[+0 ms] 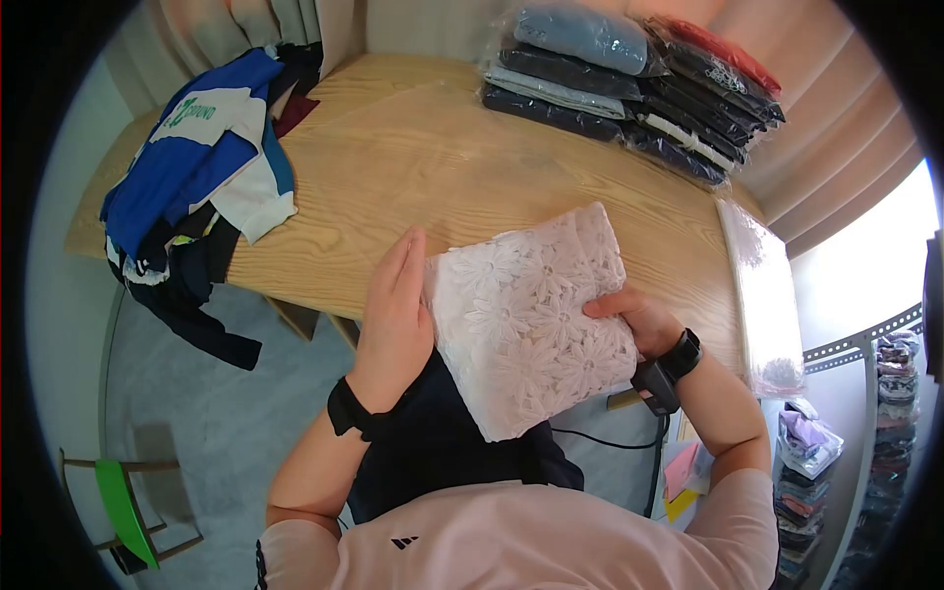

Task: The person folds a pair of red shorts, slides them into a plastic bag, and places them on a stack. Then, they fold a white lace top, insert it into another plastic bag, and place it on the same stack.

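Observation:
A folded white lace garment [536, 324] with a raised flower pattern is held up in front of me, above the near edge of the table. My right hand [641, 323] grips its right side, with the thumb on top and the other fingers hidden underneath. Against the left edge rests my left hand [395, 310], its fingers stretched out straight and close together, palm turned towards the fabric.
The wooden table [393, 167] bears a heap of loose clothes [197, 147] at left and stacks of bagged garments [629, 88] at back right. Clear plastic bags [762, 295] lie along its right edge. A green chair [128, 511] and a metal shelf [865, 433] stand nearby.

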`<act>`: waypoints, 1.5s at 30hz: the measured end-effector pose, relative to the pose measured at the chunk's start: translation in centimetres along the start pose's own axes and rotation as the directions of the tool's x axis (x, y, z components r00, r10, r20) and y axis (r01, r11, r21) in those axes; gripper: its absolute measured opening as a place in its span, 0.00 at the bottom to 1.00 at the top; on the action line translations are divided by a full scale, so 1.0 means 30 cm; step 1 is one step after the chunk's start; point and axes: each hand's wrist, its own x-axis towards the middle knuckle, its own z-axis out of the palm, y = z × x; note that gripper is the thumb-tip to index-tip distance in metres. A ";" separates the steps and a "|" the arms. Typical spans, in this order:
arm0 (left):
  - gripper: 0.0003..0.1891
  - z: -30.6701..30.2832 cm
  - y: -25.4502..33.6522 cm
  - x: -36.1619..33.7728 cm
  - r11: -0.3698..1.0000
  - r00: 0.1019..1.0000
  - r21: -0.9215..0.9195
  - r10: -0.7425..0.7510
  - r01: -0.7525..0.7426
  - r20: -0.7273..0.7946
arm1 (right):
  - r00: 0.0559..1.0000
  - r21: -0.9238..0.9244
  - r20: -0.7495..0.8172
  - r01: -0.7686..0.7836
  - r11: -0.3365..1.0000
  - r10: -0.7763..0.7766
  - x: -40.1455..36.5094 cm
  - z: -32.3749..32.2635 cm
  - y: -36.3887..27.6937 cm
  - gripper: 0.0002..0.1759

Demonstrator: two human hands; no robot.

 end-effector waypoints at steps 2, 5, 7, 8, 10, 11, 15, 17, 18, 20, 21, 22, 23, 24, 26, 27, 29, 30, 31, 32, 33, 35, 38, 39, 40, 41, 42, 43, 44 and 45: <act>0.37 -0.002 -0.003 0.003 1.000 1.000 -0.022 0.018 -0.018 0.016 | 0.993 0.096 0.002 -0.117 0.988 0.117 0.007 0.014 -0.014 0.31; 0.38 -0.006 -0.028 -0.005 0.996 0.997 -0.058 0.068 -0.066 0.044 | 0.983 0.132 0.032 -0.185 0.974 0.182 0.059 -0.001 -0.010 0.30; 0.38 -0.018 -0.044 -0.012 0.993 0.993 -0.063 0.102 -0.098 0.057 | 0.982 0.133 0.076 -0.181 0.974 0.173 0.102 0.001 -0.020 0.29; 0.35 -0.027 -0.047 -0.018 0.993 0.991 -0.046 0.108 -0.104 0.077 | 0.977 0.139 0.116 -0.193 0.971 0.178 0.124 0.003 -0.023 0.29; 0.32 -0.041 -0.052 -0.027 0.993 0.989 -0.020 0.114 -0.113 0.091 | 0.966 0.164 0.124 -0.244 0.956 0.226 0.164 0.000 -0.040 0.29; 0.32 -0.048 -0.058 -0.029 0.994 0.989 -0.023 0.110 -0.108 0.095 | 0.952 0.192 0.125 -0.298 0.935 0.278 0.184 0.004 -0.048 0.28; 0.33 -0.071 -0.068 -0.020 0.997 0.992 -0.003 0.083 -0.083 0.094 | 0.947 0.159 0.139 -0.310 0.937 0.290 0.228 0.042 -0.063 0.28; 0.33 -0.080 -0.086 -0.023 0.997 0.991 0.024 0.075 -0.078 0.107 | 0.974 0.063 0.092 -0.212 0.975 0.206 0.247 0.059 -0.079 0.27; 0.33 -0.086 -0.093 -0.023 0.996 0.989 0.048 0.072 -0.078 0.126 | 0.973 0.063 0.095 -0.215 0.975 0.208 0.262 0.056 -0.093 0.27; 0.32 -0.093 -0.083 -0.021 0.996 0.988 0.043 0.069 -0.076 0.136 | 0.990 0.092 0.026 -0.142 0.986 0.140 0.295 0.041 -0.134 0.26; 0.32 -0.095 -0.081 -0.018 0.997 0.987 0.036 0.069 -0.075 0.145 | 0.989 0.091 0.028 -0.145 0.985 0.143 0.316 0.030 -0.140 0.26; 0.32 -0.092 -0.089 -0.017 0.997 0.988 0.038 0.066 -0.072 0.143 | 0.995 -0.086 -0.012 -0.101 0.991 0.100 0.341 0.014 -0.142 0.26; 0.35 -0.087 -0.099 -0.018 0.994 0.985 0.060 0.080 -0.090 0.152 | 0.998 -0.261 -0.044 -0.061 0.964 0.051 0.356 0.018 -0.149 0.26; 0.39 -0.085 -0.106 -0.021 0.991 0.982 0.079 0.094 -0.108 0.162 | 0.998 -0.259 -0.045 -0.064 0.964 0.054 0.360 0.022 -0.160 0.26; 0.35 -0.081 -0.107 -0.021 0.992 0.984 0.080 0.082 -0.096 0.161 | 0.999 -0.403 0.008 0.052 0.914 -0.053 0.358 0.033 -0.183 0.28; 0.31 -0.077 -0.105 -0.021 0.993 0.985 0.080 0.073 -0.087 0.157 | 0.999 -0.401 0.002 0.043 0.915 -0.046 0.370 0.026 -0.190 0.28; 0.32 -0.075 -0.107 -0.020 0.993 0.986 0.074 0.077 -0.089 0.151 | 0.990 -0.431 0.141 0.074 0.899 -0.013 0.404 0.011 -0.203 0.30; 0.32 -0.073 -0.105 -0.019 0.992 0.986 0.075 0.085 -0.096 0.141 | 0.991 -0.430 0.136 0.067 0.900 -0.009 0.415 0.011 -0.200 0.30; 0.32 -0.070 -0.102 -0.019 0.993 0.986 0.072 0.082 -0.093 0.143 | 0.995 -0.455 0.096 0.066 0.888 -0.025 0.428 0.014 -0.195 0.29; 0.32 -0.071 -0.101 -0.021 0.993 0.988 0.074 0.083 -0.093 0.127 | 0.997 -0.479 0.058 0.066 0.875 -0.043 0.437 0.018 -0.193 0.28; 0.32 -0.076 -0.102 -0.023 0.993 0.990 0.080 0.082 -0.092 0.115 | 0.998 -0.474 0.058 0.062 0.878 -0.038 0.429 0.017 -0.207 0.28; 0.32 -0.077 -0.101 -0.025 0.993 0.991 0.085 0.070 -0.081 0.117 | 0.979 -0.773 -0.025 0.110 0.625 -0.203 0.379 0.018 -0.235 0.27; 0.33 -0.073 -0.102 -0.026 0.994 0.994 0.081 0.059 -0.067 0.093 | 0.799 -0.966 0.195 0.057 -0.251 -0.568 0.227 0.046 -0.124 0.33; 0.33 -0.071 -0.102 -0.026 0.994 0.994 0.075 0.067 -0.074 0.085 | 0.774 -0.890 0.359 0.117 -0.440 -0.521 0.172 0.092 -0.077 0.35; 0.33 -0.067 -0.105 -0.025 0.995 0.995 0.070 0.059 -0.065 0.085 | 0.783 -0.869 0.399 0.157 -0.469 -0.478 0.137 0.154 -0.046 0.36; 0.33 -0.064 -0.107 -0.024 0.994 0.995 0.077 0.066 -0.071 0.075 | 0.788 -0.847 0.435 0.195 -0.494 -0.436 0.124 0.204 -0.018 0.36; 0.33 -0.063 -0.108 -0.025 0.993 0.995 0.085 0.076 -0.082 0.067 | 0.791 -0.849 0.431 0.192 -0.492 -0.435 0.133 0.226 0.011 0.36; 0.33 -0.060 -0.106 -0.025 0.993 0.995 0.083 0.078 -0.084 0.068 | 0.792 -0.783 0.463 0.154 -0.603 -0.399 0.146 0.246 0.036 0.37; 0.33 -0.059 -0.104 -0.026 0.993 0.995 0.080 0.083 -0.087 0.058 | 0.792 -0.702 0.492 0.115 -0.703 -0.361 0.157 0.259 0.056 0.37; 0.33 -0.063 -0.103 -0.025 0.993 0.995 0.081 0.086 -0.090 0.046 | 0.789 -0.702 0.494 0.116 -0.702 -0.364 0.176 0.265 0.068 0.37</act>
